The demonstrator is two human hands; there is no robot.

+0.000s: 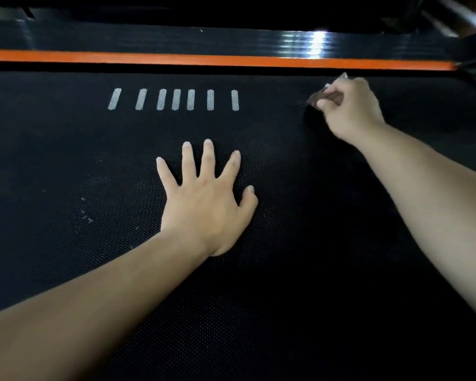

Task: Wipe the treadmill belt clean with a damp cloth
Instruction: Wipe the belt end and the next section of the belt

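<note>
Black dimpled rubber fills nearly all we see: the treadmill belt [300, 270], its long axis running left to right across our view, parallel to the orange strip [204, 59] and the glossy side rail [149, 39] on the far side. Our left hand [206, 196] lies flat on the middle of the belt, fingers straight and spread wide, holding nothing. Our right hand [349, 105] is out at the far right, close to the belt's far edge, its fingers curled round a small bunched cloth [320, 97] that peeks out on the left of the fist and touches the belt; it is too blurred to say whether it is damp. From the cloth, most of the belt lies to the left and nearer us, past the row of pale dashes [176, 99] to some whitish specks [86, 215] at the left. We judge the next pass should sweep leftward along the belt, the right hand being the one at the cloth.
</note>
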